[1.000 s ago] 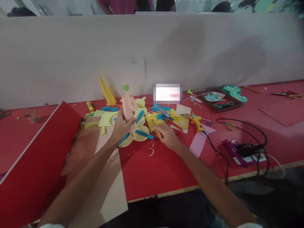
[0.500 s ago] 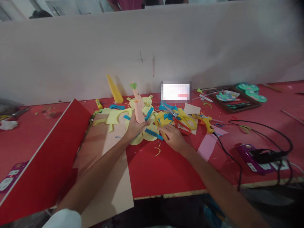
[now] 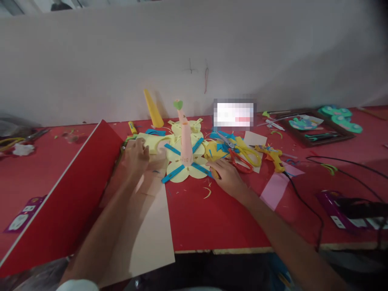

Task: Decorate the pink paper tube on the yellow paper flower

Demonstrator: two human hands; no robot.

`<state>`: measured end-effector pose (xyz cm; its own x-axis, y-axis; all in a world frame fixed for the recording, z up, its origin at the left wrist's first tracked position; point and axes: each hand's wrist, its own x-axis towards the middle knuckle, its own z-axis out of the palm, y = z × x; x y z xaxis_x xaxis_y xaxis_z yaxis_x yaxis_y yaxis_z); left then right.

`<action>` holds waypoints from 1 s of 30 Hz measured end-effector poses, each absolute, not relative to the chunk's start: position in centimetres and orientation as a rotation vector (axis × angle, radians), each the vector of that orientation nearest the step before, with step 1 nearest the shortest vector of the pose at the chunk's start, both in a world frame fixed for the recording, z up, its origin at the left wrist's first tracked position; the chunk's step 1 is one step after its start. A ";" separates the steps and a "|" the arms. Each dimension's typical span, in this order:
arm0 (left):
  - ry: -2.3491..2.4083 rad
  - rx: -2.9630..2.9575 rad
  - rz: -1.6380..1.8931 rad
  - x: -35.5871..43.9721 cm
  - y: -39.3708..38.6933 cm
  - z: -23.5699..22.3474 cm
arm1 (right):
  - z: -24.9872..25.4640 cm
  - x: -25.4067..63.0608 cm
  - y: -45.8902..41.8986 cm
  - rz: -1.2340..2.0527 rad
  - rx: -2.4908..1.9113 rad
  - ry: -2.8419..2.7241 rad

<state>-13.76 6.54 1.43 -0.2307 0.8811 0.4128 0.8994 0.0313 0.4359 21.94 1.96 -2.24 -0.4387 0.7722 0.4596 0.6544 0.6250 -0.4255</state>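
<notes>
A peach paper cone (image 3: 186, 143) stands upright on a pale yellow petal-shaped paper base (image 3: 176, 174), with blue strips (image 3: 173, 174) spreading from its foot. Behind it rises a second peach cone topped by a green heart (image 3: 178, 104). My left hand (image 3: 136, 158) is off to the left, over the beige sheet and yellow paper pieces, fingers loosely bent and apart, nothing visible in them. My right hand (image 3: 228, 176) is at the right edge of the base, by a blue strip's end; its fingers close around a small orange-yellow thing (image 3: 215, 173), mostly hidden.
Red-handled scissors (image 3: 241, 162), yellow-handled scissors (image 3: 251, 155) and a yellow glue gun (image 3: 274, 157) lie right of the base. A yellow cone (image 3: 154, 111) leans at the wall. A red board (image 3: 65, 194) slants on the left; a dark tray (image 3: 339, 141) sits back right.
My left hand has let go of the front peach cone and moved left; the cone now stands by itself. My right hand stays beside the base. The view has shifted slightly.
</notes>
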 end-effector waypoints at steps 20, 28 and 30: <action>-2.160 -2.044 -0.805 -15.4 7.6 -2.0 | -2.7 22.1 3.2 0.299 -1.244 -2.219; -2.076 -2.128 -0.777 -15.5 7.5 -1.7 | -2.7 22.3 3.4 0.308 -1.225 -2.273; -2.044 -2.140 -0.716 -15.1 7.2 -1.5 | -2.6 22.3 3.4 0.296 -1.209 -2.275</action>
<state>-15.13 7.25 -1.53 -0.0092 0.9188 0.3947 0.9642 -0.0964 0.2470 22.35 3.38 -2.62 -0.4507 0.8175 0.3586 0.6983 0.5731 -0.4288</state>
